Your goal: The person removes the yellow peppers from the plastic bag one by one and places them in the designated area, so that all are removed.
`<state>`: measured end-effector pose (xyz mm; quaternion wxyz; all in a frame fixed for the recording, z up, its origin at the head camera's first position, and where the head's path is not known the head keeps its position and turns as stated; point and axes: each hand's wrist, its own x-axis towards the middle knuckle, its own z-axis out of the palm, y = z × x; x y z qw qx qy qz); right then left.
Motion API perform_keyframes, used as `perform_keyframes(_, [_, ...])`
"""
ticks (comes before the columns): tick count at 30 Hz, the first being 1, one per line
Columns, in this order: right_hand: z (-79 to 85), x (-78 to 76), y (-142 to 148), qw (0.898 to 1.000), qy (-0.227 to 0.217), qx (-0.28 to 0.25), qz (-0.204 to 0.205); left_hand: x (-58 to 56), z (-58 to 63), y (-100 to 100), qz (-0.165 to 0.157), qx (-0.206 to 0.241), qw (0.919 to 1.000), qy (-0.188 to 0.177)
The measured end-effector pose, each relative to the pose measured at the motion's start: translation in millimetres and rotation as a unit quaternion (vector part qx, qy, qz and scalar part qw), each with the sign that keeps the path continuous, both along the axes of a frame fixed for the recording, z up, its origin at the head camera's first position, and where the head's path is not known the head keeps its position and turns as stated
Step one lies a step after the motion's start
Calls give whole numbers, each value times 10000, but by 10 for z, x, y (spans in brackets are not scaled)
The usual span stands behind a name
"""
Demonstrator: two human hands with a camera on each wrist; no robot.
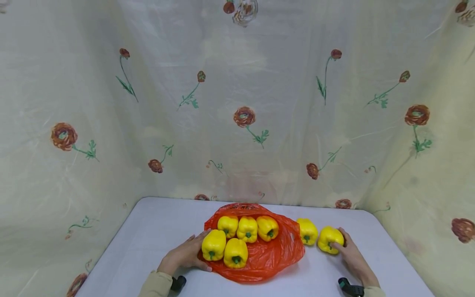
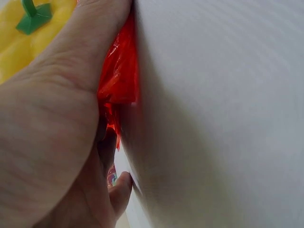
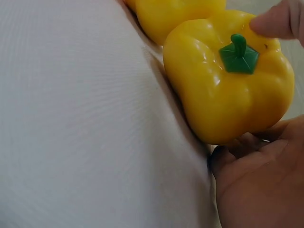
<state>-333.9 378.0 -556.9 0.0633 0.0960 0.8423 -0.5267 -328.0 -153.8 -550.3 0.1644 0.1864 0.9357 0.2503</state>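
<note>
A red plastic bag (image 1: pixel 272 260) lies spread on the white table, with several yellow bell peppers (image 1: pixel 246 229) on its mouth and left part. At the bag's left edge, my left hand (image 1: pixel 187 252) holds the plastic, thumb towards me and fingers on the far side. Red film (image 2: pixel 118 71) shows between that thumb and the fingers in the left wrist view. Right of the bag, my right hand (image 1: pixel 350 251) grips a yellow bell pepper (image 3: pixel 228 80) with a green stem, its thumb near the stem and fingers round the outer side. Another yellow pepper (image 1: pixel 307 232) sits between this one and the bag.
The white table (image 1: pixel 148 231) has rounded far corners. Behind it and on both sides hangs a pale curtain (image 1: pixel 282 115) printed with red flowers. Dark wrist straps (image 1: pixel 350 287) with small devices are on both wrists.
</note>
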Motion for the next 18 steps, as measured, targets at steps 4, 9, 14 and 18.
perform_keyframes(4, [13,-2,8,9997,-170,-157,-59,0,8,3,-5,-24,10000,11])
perform_keyframes(9, [53,20,-2,9992,-304,-193,-201,1,8,3,0,-13,10000,-6])
perform_keyframes(14, [53,30,6,9993,-220,-132,-284,6,11,5,9,-16,10000,-20])
perform_keyframes(18, [40,47,43,9997,-104,125,-172,19,24,7,13,-51,10000,-5])
